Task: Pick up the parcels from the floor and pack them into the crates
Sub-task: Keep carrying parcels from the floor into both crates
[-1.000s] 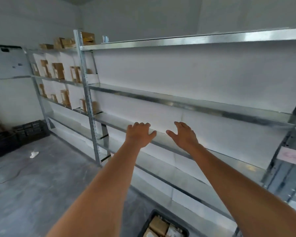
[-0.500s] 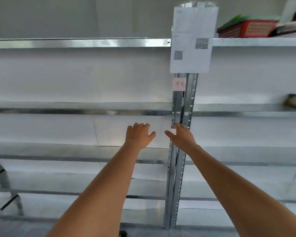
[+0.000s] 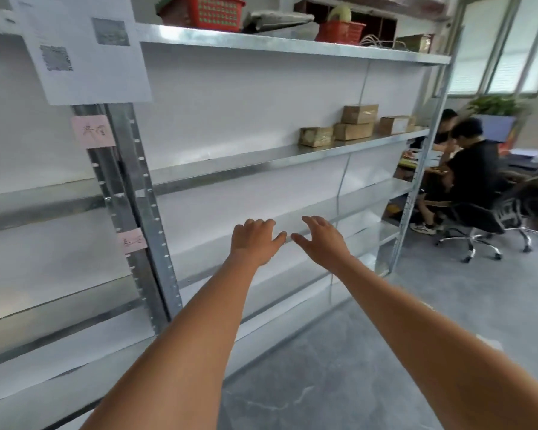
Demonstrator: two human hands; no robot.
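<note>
Both arms are stretched out in front of me toward a metal shelving rack (image 3: 218,159). My left hand (image 3: 255,240) and my right hand (image 3: 322,240) hover side by side, palms down, fingers apart, holding nothing. Several brown cardboard parcels (image 3: 353,125) sit on a shelf at the upper right, well beyond my hands. No crate and no parcel on the floor is in view.
A rack upright (image 3: 143,218) with pink labels and a taped paper sheet (image 3: 84,51) stands at left. Red baskets (image 3: 205,10) rest on the top shelf. People sit on office chairs (image 3: 479,193) at right. Grey floor (image 3: 354,367) spreads below.
My view has swung right along the rack: the upright moved left, and the parcels on the shelf and the seated people came into view. The crate seen a second ago is out of sight. Hands stay outstretched.
</note>
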